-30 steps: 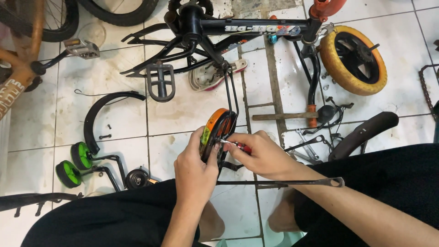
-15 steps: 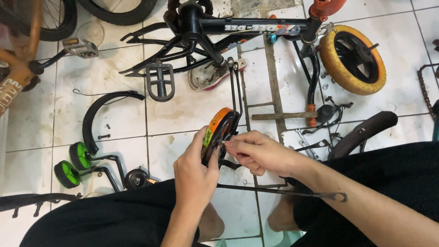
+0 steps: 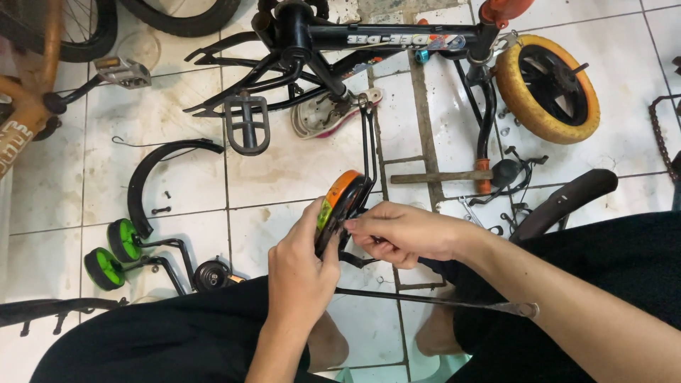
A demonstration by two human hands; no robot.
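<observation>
Left hand (image 3: 301, 273) wrapped around small orange-rimmed wheel (image 3: 339, 206), held on edge above tiled floor (image 3: 284, 167). Right hand (image 3: 401, 230) shifted inward since a second ago, fingers pinched closed at wheel's hub; pinched part hidden. Fitting work ongoing.

You hold a small round bicycle part (image 3: 340, 209), black with an orange and green rim, edge-on and tilted above the white tiled floor (image 3: 284, 170). Your left hand (image 3: 301, 273) cups it from below; your right hand (image 3: 401, 232) pinches at its right side, fingers curled against it.
</observation>
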